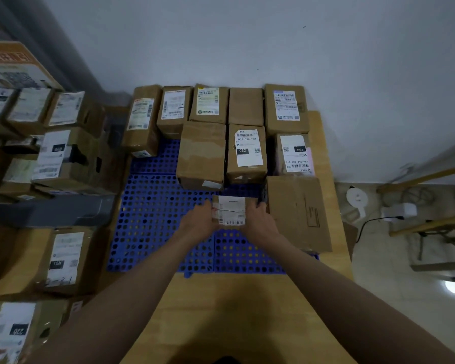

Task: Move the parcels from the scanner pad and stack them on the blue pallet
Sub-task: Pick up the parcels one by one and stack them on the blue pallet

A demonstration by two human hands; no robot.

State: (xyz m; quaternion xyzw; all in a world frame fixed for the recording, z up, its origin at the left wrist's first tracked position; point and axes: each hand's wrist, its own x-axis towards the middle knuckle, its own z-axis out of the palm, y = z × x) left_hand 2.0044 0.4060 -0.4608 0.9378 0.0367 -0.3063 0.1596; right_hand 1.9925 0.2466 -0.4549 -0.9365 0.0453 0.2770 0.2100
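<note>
Head view: left hand (pixel 199 220) and right hand (pixel 259 219) grip a small parcel (pixel 230 210) over the pallet (pixel 153 214). Two rows stacked; more parcels (pixel 63 158) wait at left.

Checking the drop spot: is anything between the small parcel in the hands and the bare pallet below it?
Nothing visible. Both hands hold the small parcel over bare blue pallet; the large flat box sits just right of it.

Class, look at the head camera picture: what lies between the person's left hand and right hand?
In the head view, a small labelled parcel lies between the left hand and right hand, gripped at its sides above the blue pallet.
</note>
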